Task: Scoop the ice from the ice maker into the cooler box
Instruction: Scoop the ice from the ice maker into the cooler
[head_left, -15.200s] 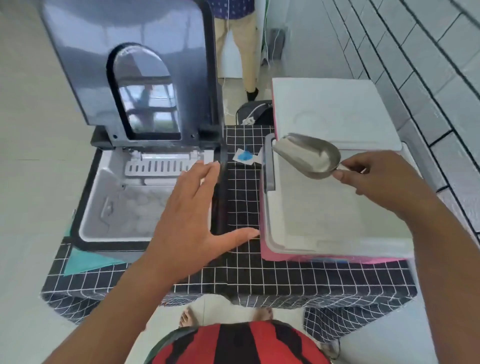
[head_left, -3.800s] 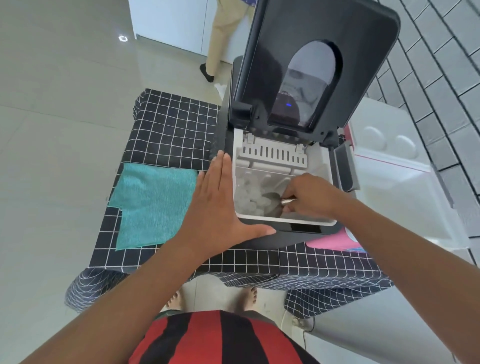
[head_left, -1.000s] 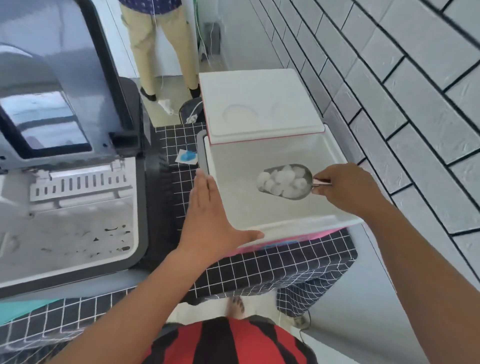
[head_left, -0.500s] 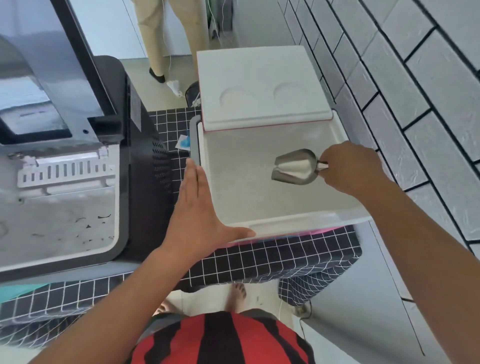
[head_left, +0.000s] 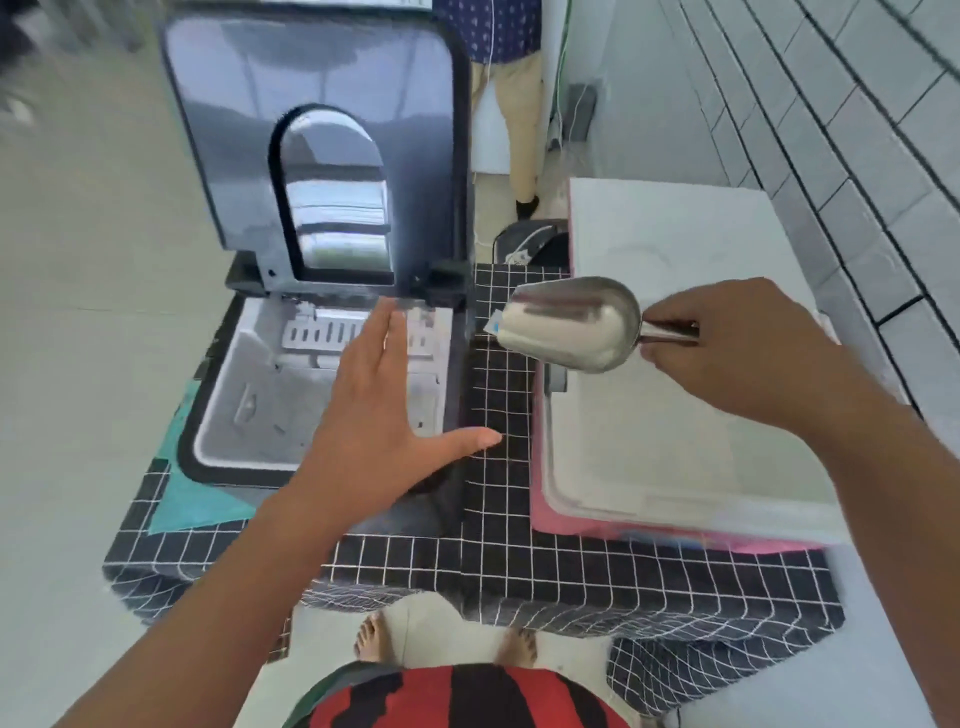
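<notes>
One scoop (head_left: 571, 325) in right hand (head_left: 743, 348).

Table in black grid cloth (head_left: 498, 561), ice maker (head_left: 218, 457), cooler box (head_left: 675, 499), teal cloth (head_left: 192, 504)

Pale glossy floor (head_left: 78, 291) fills the left of the frame. White brick-tiled wall (head_left: 857, 104) with dark grout, upper right. Black grid-checked tablecloth (head_left: 498, 561) across the lower centre.

A person's right hand (head_left: 748, 358) grips the handle of a shiny steel scoop (head_left: 571, 325) between an open black ice maker (head_left: 332, 364) and a white-lined pink cooler box (head_left: 649, 467). The left hand (head_left: 374, 415), fingers spread flat, hovers over the ice maker's right edge above a black grid-patterned tablecloth (head_left: 498, 561).
</notes>
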